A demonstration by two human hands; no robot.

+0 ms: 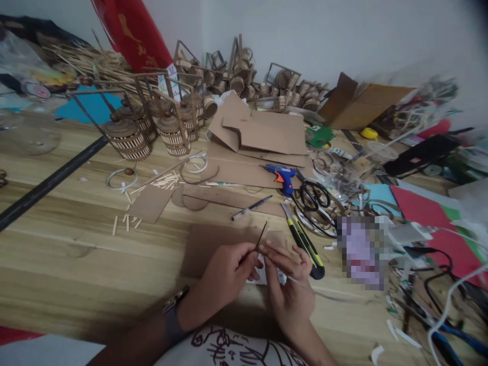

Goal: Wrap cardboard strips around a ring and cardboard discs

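Hands [230, 269] close together, thin dark strand [262, 235] between them, pinched in the left, right's hold unclear

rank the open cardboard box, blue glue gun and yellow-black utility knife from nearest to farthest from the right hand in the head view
1. Yellow-black utility knife, just ahead of the right hand, slightly right.
2. Blue glue gun, farther ahead.
3. Open cardboard box, back right.

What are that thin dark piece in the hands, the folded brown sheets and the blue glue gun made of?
The thin dark piece looks dull, perhaps cord or wire; it's too small to tell. The folded brown sheets look like plain, matte cardboard, given their stiff panels and creases. The blue glue gun seems to be smooth moulded plastic, evenly coloured.
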